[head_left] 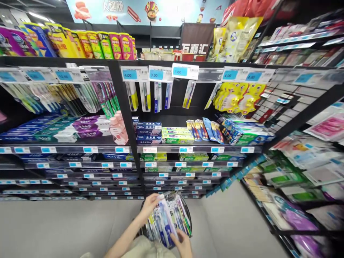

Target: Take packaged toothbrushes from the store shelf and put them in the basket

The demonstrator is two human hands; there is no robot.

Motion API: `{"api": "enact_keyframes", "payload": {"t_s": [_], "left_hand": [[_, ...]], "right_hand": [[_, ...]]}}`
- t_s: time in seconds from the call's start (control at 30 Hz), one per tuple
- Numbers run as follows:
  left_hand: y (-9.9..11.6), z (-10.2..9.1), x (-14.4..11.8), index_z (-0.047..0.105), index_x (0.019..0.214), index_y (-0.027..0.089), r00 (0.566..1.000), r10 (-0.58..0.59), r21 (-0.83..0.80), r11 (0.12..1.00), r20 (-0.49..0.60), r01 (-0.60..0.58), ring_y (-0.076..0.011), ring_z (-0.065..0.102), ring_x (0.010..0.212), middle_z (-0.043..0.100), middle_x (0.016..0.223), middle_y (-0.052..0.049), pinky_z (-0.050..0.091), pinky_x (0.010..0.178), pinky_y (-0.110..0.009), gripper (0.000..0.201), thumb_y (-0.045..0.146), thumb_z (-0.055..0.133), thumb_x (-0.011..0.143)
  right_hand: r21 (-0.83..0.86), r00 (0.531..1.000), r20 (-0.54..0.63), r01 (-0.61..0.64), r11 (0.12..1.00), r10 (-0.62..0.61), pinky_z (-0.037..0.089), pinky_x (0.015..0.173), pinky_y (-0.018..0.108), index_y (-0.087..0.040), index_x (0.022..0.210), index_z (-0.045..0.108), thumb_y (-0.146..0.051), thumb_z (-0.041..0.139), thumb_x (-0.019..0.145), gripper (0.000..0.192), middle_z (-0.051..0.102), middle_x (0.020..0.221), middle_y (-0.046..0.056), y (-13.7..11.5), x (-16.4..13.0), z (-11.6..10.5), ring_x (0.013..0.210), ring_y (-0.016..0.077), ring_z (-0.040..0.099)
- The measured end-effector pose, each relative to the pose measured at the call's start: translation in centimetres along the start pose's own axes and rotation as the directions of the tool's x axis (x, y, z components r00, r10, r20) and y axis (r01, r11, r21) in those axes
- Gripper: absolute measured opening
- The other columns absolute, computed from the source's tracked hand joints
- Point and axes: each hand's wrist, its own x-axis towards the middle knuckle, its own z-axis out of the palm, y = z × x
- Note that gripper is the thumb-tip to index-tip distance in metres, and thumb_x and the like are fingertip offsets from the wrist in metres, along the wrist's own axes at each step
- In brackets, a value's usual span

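Observation:
Low in front of me, a dark round-rimmed container [190,217] is filled with several packaged toothbrushes [179,215] lying side by side. Above them is one packaged toothbrush [166,214] with a white and blue pack, tilted slightly. My left hand [149,207] pinches it near its top end. At its lower end, the thumb and fingers of my right hand [183,243] close on the same pack. The far side of the container is partly hidden behind my left hand and the packs.
Ahead stands a shelf with toothpaste boxes [177,135] and hanging toothbrushes [146,96] under price tags [185,70]. Yellow packs [239,97] hang further right. Snack canisters [114,44] line the top. A side rack with bagged goods [303,195] runs along the right.

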Motion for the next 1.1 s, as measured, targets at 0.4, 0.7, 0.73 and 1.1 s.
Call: {"api": "enact_keyframes", "payload": {"t_s": [0.4, 0.7, 0.73, 1.1], "left_hand": [[9.7, 1.9, 0.0, 0.081, 0.104, 0.014, 0.998, -0.013, -0.386, 0.922, 0.054, 0.033, -0.0171, 0.067, 0.083, 0.079, 0.100, -0.011, 0.051, 0.077, -0.028, 0.048, 0.041, 0.096, 0.067], [9.6, 0.8, -1.2, 0.082, 0.104, 0.017, 0.998, -0.010, -0.425, 0.904, 0.055, 0.032, -0.0189, 0.068, 0.090, 0.079, 0.103, -0.010, 0.052, 0.078, -0.029, 0.044, 0.041, 0.096, 0.069], [9.7, 0.6, -1.4, 0.081, 0.104, 0.017, 0.998, -0.002, -0.426, 0.904, 0.055, 0.025, -0.0185, 0.068, 0.090, 0.079, 0.103, -0.010, 0.052, 0.078, -0.029, 0.044, 0.040, 0.095, 0.070], [9.4, -1.0, -0.8, 0.077, 0.108, 0.019, 0.998, -0.056, -0.581, 0.814, -0.042, 0.021, -0.0189, 0.069, 0.093, 0.076, 0.121, -0.012, 0.053, 0.078, -0.029, 0.033, 0.023, 0.082, 0.075]], "right_hand": [[0.257, 0.976, 0.102, -0.210, 0.943, 0.190, 0.044, 0.050, 0.027, -0.016, 0.077, 0.077, -0.069, 0.086, 0.062, 0.055, 0.062, 0.056, 0.001, -5.8, -1.4, -0.6, 0.051, 0.0140, 0.050], [0.340, 0.961, 0.086, -0.276, 0.899, 0.263, 0.046, 0.049, 0.028, -0.016, 0.084, 0.075, -0.069, 0.088, 0.057, 0.060, 0.067, 0.062, 0.003, -5.4, -2.0, 0.7, 0.050, 0.0142, 0.053], [0.338, 0.964, 0.062, -0.263, 0.904, 0.257, 0.046, 0.049, 0.028, -0.016, 0.084, 0.075, -0.070, 0.088, 0.057, 0.062, 0.067, 0.062, 0.003, -5.4, -2.0, 0.8, 0.050, 0.0144, 0.053], [0.372, 0.983, -0.172, 0.129, 0.919, -0.068, 0.048, 0.048, 0.028, -0.022, 0.096, 0.067, -0.065, 0.072, 0.085, 0.045, 0.063, 0.058, -0.002, -16.7, 6.6, -4.1, 0.047, 0.0160, 0.056]]}}
